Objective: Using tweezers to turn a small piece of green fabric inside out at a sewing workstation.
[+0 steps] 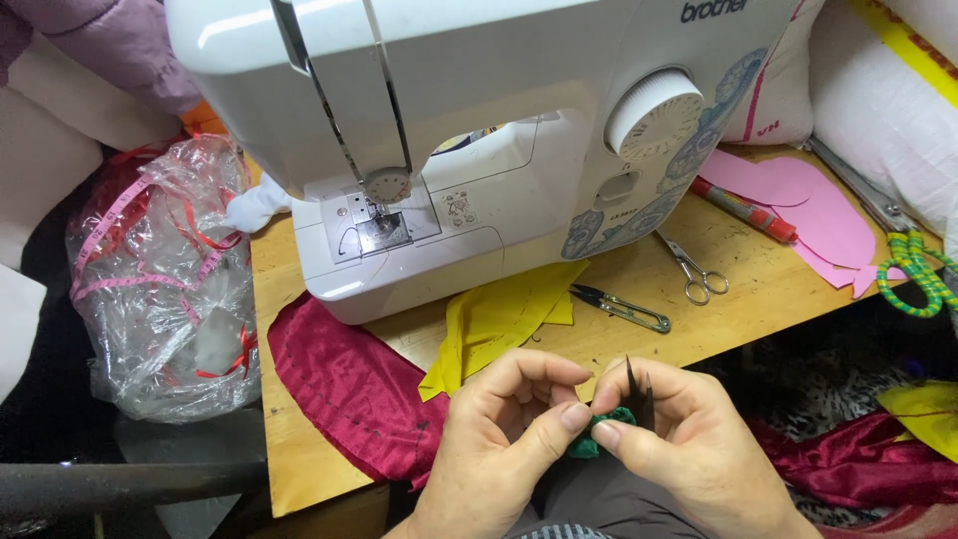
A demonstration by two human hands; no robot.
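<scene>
both hands meet low in the view, just in front of the sewing machine (479, 150) and nearest the camera. the left hand (499, 449) pinches a small green piece (599, 431) between thumb and forefinger, its other fingers curled in above it. the right hand (689, 449) grips the same piece from the other side and also holds a thin dark tool (639, 394), its points sticking up beside the thumb — whether it is tweezers or a snip i cannot tell.

judging by this, the work on the green piece is in the middle: it sits bunched between the fingertips, mostly hidden, and nothing shows it as finished. it is off the machine, well short of the needle plate.

a step nearer the machine, red cloth (349, 384) hangs over the table (299, 449) edge left of the hands, and yellow cloth (499, 319) lies against the machine's base. right of the yellow lie black snips (621, 307) — unused — then small scissors (696, 274). past those, to the machine's right, are a red pen (743, 210) and pink shapes (818, 215). left of the machine stands a clear bag (165, 279) of ribbon.
</scene>
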